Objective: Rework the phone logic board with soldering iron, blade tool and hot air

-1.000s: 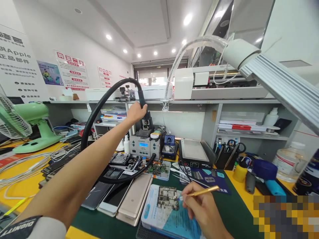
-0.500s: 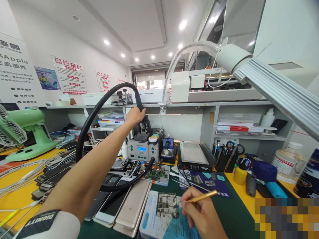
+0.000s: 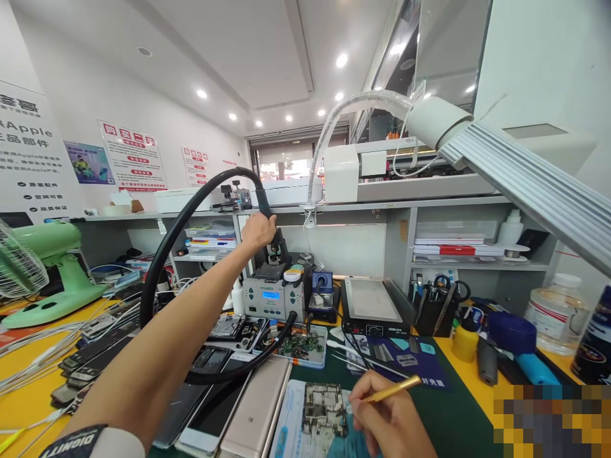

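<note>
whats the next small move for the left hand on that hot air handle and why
Probably lift the hot air handle out of its cradle on the station: the left hand grips it, while the right hand holds gold tweezers at the circuit board.

I see a black hose (image 3: 167, 254) and a gold tool (image 3: 391, 389) over a dark green mat (image 3: 443, 413) on a yellow bench (image 3: 28, 401). The fan (image 3: 45, 267) is mint green, the station (image 3: 273, 298) grey with a blue display. My sleeve (image 3: 90, 444) is white with a black lettered band.
</note>
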A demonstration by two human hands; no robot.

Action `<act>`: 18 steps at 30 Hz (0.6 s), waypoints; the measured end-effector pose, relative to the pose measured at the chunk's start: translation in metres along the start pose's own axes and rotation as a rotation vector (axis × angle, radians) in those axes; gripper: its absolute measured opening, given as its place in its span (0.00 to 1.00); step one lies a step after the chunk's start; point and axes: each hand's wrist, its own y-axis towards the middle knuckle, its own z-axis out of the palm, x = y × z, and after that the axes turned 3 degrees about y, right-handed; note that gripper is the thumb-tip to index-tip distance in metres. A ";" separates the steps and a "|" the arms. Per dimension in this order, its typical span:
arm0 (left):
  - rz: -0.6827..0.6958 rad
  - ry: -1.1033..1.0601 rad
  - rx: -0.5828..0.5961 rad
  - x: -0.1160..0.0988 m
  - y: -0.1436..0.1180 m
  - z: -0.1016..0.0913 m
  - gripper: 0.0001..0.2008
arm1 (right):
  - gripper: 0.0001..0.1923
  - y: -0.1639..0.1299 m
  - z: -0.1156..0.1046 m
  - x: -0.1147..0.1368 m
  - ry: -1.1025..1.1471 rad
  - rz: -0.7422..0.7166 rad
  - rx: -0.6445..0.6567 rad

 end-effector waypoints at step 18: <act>0.077 -0.185 -0.177 0.002 0.000 -0.039 0.18 | 0.15 0.002 -0.002 0.000 0.018 -0.007 0.023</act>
